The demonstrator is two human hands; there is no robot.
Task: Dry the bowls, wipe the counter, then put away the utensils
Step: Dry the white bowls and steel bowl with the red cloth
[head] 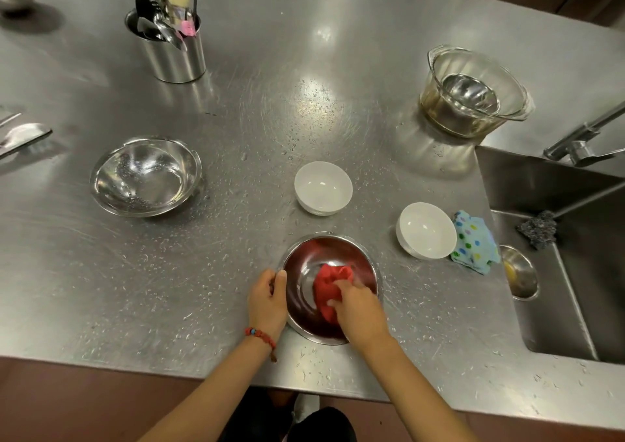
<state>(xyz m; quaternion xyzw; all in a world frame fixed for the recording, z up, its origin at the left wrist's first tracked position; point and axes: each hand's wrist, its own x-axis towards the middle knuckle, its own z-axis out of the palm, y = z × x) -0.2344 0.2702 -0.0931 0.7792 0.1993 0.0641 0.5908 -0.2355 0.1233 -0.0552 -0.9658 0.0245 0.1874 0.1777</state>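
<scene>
Sink basin (pixel 554 184) at right edge of frame, faucet (pixel 581 143) above it. Dark scouring pad (pixel 538 229) rests on the sink ledge; small steel cup (pixel 521 272) with yellow residue sits just below it.

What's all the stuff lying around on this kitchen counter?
Counter: one, steel, wet with droplets.
Steel bowl: one, near edge, being wiped.
Red cloth: one, inside that bowl.
Colander: one, steel, left.
White bowls: two, centre and right.
Spotted cloth: one, blue, beside the sink.
Glass bowl: one, far right, a steel bowl inside.
Utensil holder: one, steel, far left.
Sink: one, right.
Left hand: grips the bowl's rim.
Right hand: holds the cloth.
</scene>
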